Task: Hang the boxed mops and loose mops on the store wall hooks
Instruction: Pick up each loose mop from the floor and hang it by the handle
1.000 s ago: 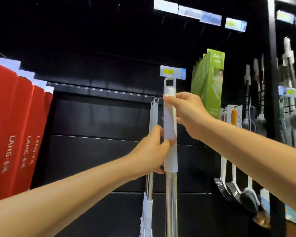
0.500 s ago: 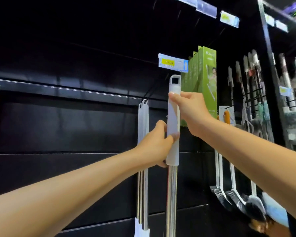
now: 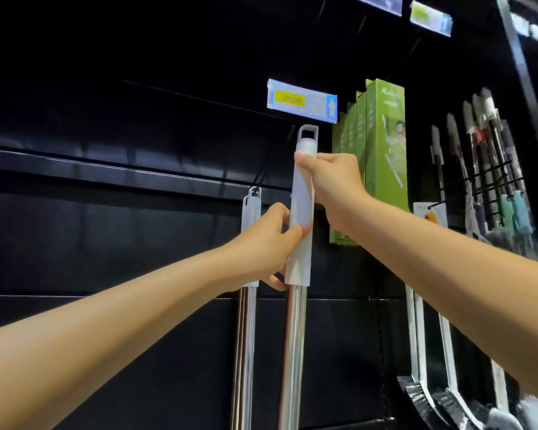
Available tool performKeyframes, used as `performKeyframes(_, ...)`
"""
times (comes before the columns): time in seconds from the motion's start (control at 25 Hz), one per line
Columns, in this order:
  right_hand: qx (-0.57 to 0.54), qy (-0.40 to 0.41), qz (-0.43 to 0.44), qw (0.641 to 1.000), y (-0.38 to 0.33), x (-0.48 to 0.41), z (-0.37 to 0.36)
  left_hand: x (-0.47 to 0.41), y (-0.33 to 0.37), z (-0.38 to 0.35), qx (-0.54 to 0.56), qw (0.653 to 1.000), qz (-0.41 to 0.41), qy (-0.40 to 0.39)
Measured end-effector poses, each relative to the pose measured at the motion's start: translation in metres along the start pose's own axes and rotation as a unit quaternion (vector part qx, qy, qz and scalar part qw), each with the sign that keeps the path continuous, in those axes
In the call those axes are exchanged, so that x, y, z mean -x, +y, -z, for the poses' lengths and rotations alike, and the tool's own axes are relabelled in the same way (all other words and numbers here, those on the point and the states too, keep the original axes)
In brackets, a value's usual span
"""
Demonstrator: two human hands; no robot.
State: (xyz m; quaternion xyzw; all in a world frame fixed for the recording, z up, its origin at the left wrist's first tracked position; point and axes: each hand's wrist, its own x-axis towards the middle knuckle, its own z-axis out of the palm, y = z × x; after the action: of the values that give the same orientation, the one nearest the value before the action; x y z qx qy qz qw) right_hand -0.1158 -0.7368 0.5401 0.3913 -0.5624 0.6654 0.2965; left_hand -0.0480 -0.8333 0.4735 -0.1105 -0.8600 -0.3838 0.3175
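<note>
I hold a loose mop (image 3: 302, 200) upright by its white grip sleeve; its steel pole runs down out of view. My right hand (image 3: 336, 187) grips the sleeve near the top, just under the hanging loop. My left hand (image 3: 267, 243) grips the lower part of the sleeve. The loop sits below a price tag (image 3: 302, 100) and is not on a hook. To the left, other loose mops (image 3: 250, 231) hang from a black wall hook (image 3: 263, 178). Green boxed mops (image 3: 382, 150) hang to the right.
The wall is dark slatted panel with a horizontal rail (image 3: 106, 169). At the right hang brushes and dustpan sets (image 3: 485, 187) on hooks, and broom heads (image 3: 429, 395) low down. More price tags (image 3: 429, 13) sit at the top right.
The view has swung right and closer; the red boxes at the left left the frame. The mop has shifted slightly right of the hanging mops. Both hands keep their grip.
</note>
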Motion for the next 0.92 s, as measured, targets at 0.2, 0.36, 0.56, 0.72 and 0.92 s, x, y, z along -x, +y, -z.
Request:
performKeyframes(0.2,-0.015,-0.041,0.066,0.997,-0.002,-0.021,0.006,-0.011,0.011,-0.007,-0.025,0.996,-0.025,0.077)
performKeyframes(0.36,-0.008,-0.049,0.085,0.995,0.003,-0.029,0.005,-0.015,0.015,-0.014,-0.022,0.994,-0.007,0.109)
performKeyframes(0.56,-0.028,-0.08,0.078,0.993,0.021,-0.038,0.002,-0.022,0.008,-0.024,-0.025,0.99,0.025,0.135)
performKeyframes(0.72,-0.039,-0.089,0.062,0.993,0.04,-0.043,-0.004,-0.028,-0.004,-0.03,-0.03,0.988,0.045,0.144)
performKeyframes(0.92,-0.02,-0.104,0.048,0.993,0.063,-0.046,-0.02,-0.032,-0.028,-0.029,-0.045,0.984,0.085,0.151)
